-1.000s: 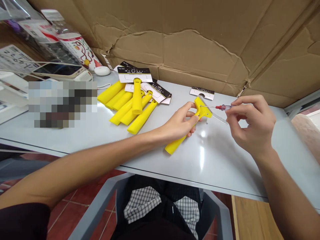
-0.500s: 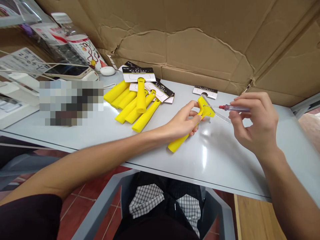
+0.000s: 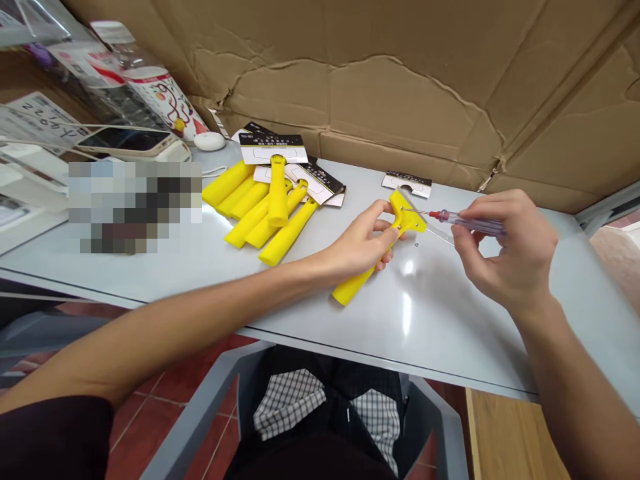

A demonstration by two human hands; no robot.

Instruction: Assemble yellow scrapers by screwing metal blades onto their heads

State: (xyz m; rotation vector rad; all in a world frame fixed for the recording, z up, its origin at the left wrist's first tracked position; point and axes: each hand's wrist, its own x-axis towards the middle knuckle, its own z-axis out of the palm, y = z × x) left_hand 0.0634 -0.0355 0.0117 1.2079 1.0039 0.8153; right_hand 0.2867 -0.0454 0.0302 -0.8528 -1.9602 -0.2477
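Note:
My left hand (image 3: 367, 243) is closed around the neck of a yellow scraper (image 3: 353, 287), whose handle points toward the table's front edge. In my right hand (image 3: 510, 250) is a screwdriver (image 3: 470, 223) with a clear handle and red collar; its tip meets the scraper head near a screw hole. A thin metal blade (image 3: 440, 234) lies under the screwdriver, beside the head. One small screw (image 3: 417, 245) rests on the table just below the head. Behind it lies a black-and-white card (image 3: 407, 185).
Several yellow handles (image 3: 287, 235) with black-and-white cards (image 3: 273, 148) are piled left of centre on the grey table (image 3: 200, 267). Farther left are a phone (image 3: 125, 140), a white oval object (image 3: 209, 141) and bottles (image 3: 160, 97). Cardboard (image 3: 360, 87) stands along the back.
The whole view has shifted slightly. My right fingers have changed their hold a little on the screwdriver, whose tip is still at the scraper head. My left hand keeps its grip.

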